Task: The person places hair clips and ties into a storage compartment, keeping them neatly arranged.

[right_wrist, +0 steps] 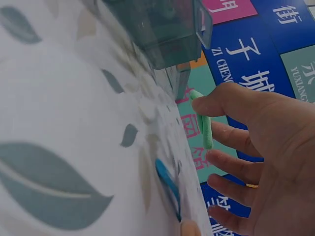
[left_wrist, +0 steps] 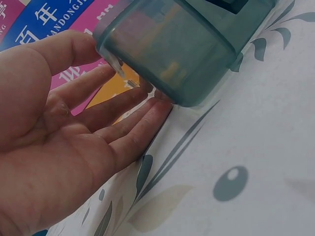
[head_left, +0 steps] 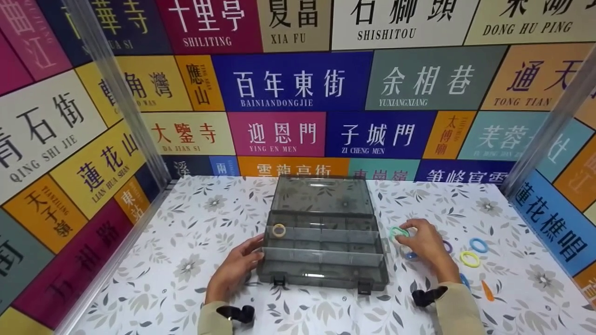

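A dark translucent compartment box (head_left: 321, 275) lies with its lid (head_left: 321, 195) raised at the back. One tan hair tie (head_left: 279, 236) is in its back left compartment. My left hand (head_left: 235, 265) touches the box's left side; in the left wrist view the thumb reaches the rim and the fairly straight fingers meet the wall lower down. To the right of the box, my right hand (head_left: 426, 242) pinches a green hair tie (right_wrist: 207, 133) between thumb and index finger. The other fingers are spread loosely.
Right of the box lie a purple hair tie (head_left: 448, 246), a blue one (head_left: 478, 239), a yellow one (head_left: 469, 252) and an orange pointed piece (head_left: 487, 290). Another blue piece (head_left: 464, 279) shows beside the right wrist. Sign-covered panels (head_left: 293, 81) stand behind the table.
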`<state>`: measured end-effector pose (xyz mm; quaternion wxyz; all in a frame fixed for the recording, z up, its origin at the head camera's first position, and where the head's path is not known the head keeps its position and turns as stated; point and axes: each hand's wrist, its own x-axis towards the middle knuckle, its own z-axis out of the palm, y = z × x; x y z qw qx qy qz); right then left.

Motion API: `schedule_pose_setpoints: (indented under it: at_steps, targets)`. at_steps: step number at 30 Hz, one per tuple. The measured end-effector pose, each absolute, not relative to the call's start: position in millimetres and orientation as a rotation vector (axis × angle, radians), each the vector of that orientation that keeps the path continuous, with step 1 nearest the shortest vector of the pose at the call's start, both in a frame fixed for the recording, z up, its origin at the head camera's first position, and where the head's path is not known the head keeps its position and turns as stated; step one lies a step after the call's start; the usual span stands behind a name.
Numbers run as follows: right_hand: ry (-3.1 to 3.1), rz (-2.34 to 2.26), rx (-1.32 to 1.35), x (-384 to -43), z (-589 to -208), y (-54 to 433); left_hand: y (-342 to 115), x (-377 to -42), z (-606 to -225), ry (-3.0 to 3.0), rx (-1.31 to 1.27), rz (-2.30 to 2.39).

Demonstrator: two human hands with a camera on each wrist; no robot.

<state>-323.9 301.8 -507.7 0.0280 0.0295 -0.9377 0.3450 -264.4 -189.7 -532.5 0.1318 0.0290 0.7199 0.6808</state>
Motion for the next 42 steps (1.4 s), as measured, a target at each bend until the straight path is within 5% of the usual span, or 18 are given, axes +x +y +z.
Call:
schedule_pose_setpoints:
  at_steps: [42]
  targets:
    - [-2.706,1.117,0.437,-309.8,-463.8,213.5,-190.8,-266.4,-533.8,2.107,0.096,1.954]
